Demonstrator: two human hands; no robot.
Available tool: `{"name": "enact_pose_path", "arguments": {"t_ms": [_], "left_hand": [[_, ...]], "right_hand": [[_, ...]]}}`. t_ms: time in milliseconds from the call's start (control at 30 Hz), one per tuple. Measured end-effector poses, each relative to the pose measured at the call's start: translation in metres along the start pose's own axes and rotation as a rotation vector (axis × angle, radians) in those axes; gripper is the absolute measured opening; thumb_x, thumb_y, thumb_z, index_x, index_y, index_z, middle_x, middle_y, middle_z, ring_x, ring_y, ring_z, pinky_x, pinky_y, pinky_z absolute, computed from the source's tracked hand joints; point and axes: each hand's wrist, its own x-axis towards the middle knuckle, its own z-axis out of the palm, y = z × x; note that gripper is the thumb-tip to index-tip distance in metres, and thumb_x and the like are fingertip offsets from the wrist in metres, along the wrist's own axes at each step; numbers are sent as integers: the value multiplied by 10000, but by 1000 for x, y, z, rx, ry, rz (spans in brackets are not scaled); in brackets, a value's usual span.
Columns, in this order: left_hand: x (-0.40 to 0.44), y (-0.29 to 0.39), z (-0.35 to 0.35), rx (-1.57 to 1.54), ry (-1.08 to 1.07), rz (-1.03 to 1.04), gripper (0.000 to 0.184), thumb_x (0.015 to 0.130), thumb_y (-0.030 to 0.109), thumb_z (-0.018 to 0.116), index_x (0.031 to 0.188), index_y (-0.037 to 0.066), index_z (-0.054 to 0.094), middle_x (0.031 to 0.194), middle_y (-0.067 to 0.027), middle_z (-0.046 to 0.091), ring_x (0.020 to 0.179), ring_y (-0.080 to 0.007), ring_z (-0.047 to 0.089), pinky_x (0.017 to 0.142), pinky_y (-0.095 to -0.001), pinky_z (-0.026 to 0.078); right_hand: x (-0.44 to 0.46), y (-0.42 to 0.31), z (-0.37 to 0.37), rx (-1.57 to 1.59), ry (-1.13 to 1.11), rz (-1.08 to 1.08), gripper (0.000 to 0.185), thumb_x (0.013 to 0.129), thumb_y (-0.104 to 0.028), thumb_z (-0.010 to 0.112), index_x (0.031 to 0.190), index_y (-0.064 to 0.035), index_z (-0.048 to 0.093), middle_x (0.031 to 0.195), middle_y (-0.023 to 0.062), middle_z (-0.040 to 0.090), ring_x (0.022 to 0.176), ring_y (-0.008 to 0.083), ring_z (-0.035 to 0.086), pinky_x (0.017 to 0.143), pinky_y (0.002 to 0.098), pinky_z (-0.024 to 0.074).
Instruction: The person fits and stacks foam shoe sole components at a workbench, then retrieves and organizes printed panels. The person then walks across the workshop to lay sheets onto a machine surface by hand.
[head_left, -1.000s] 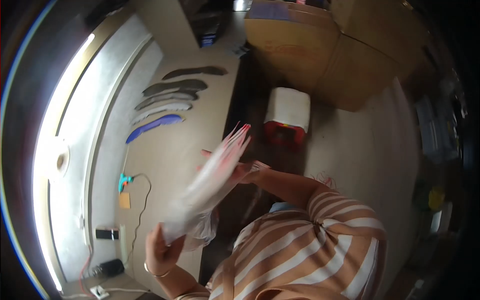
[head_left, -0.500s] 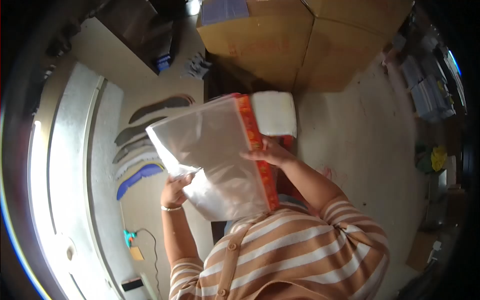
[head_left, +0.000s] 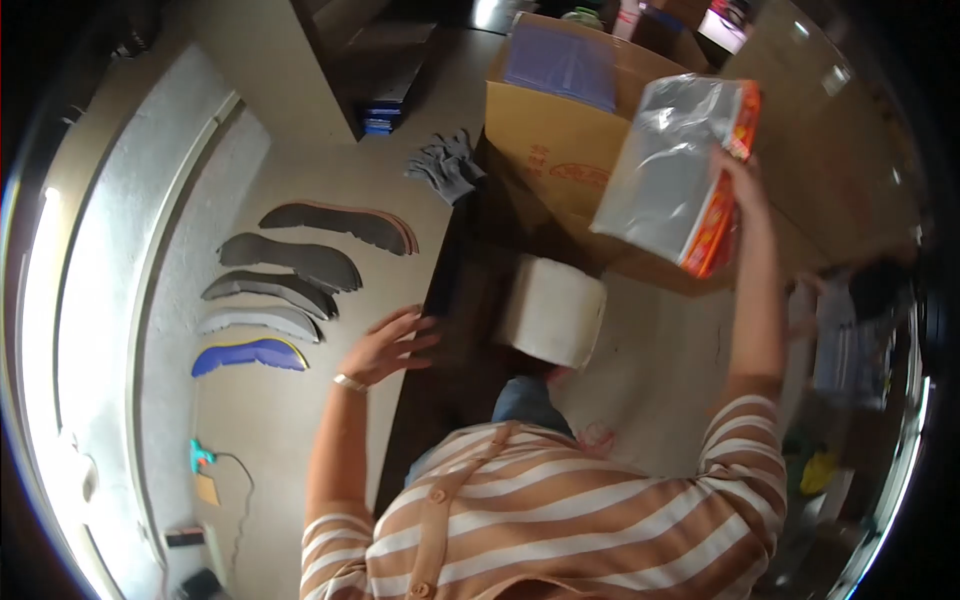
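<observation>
Reckoned from the middle of the view, at 8 o'clock a turquoise tool (head_left: 203, 456) with a dark cord lies on the beige tabletop (head_left: 385, 280). Toward 9 o'clock come a blue curved piece (head_left: 250, 355) with a yellow edge, then a pale grey piece (head_left: 258, 322); a black curved piece (head_left: 335, 225) lies at 10. At 8 o'clock, nearer the middle, the left hand (head_left: 388, 345) has its fingers spread by the table edge; whether it touches the surface, I cannot tell. Grey gloves (head_left: 445, 167) lie between 11 and 12, a white block-shaped object (head_left: 555, 312) stands at 3, and a cardboard box (head_left: 555, 140) at 1. At 2 o'clock, a clear plastic packet (head_left: 665, 165) slants before the box, its red-orange strip (head_left: 712, 235) gripped by the right hand (head_left: 738, 185), fingers closed over that edge.
</observation>
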Motion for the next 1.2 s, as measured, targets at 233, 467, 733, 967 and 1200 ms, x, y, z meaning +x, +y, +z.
{"name": "enact_pose_path", "arguments": {"t_ms": [233, 467, 733, 967, 1200], "left_hand": [[-150, -106, -47, -439, 779, 358, 590, 901, 380, 527, 1398, 142, 314, 1386, -109, 396, 1236, -304, 430, 977, -532, 385], [-228, -267, -7, -897, 1448, 206, 415, 893, 332, 557, 1243, 129, 465, 1271, -69, 498, 1158, -267, 499, 926, -447, 452], [-270, -301, 43, -1073, 1642, 243, 270, 836, 293, 650, 1041, 121, 611, 1096, 2, 626, 985, -170, 598, 826, -366, 507], [-245, -239, 3, -844, 1564, 306, 475, 851, 252, 633, 1258, 69, 468, 1242, -81, 542, 1129, -228, 518, 924, -381, 448], [-206, -100, -71, -522, 1104, 417, 478, 896, 209, 571, 1323, 72, 406, 1207, -110, 555, 1081, -215, 556, 916, -375, 463]], "right_hand": [[276, 51, -135, -118, -203, 30, 617, 809, -276, 668, 1318, -30, 423, 1196, 61, 531, 1067, 192, 520, 917, 320, 412], [408, 297, -188, -999, 134, -271, 732, 720, -281, 721, 1328, -33, 397, 1277, 180, 502, 1167, 299, 498, 987, 387, 393], [422, 290, -149, -1744, 178, -599, 577, 786, -271, 619, 1278, -21, 450, 1238, 251, 509, 1136, 395, 498, 987, 436, 391], [298, 70, 135, -191, -280, -256, 385, 904, -194, 579, 1230, -5, 501, 1138, 109, 577, 982, 161, 585, 797, 280, 491], [208, 74, 296, -207, -570, -157, 255, 894, -201, 590, 1072, -21, 620, 877, 54, 639, 704, 115, 627, 640, 232, 510]]}}
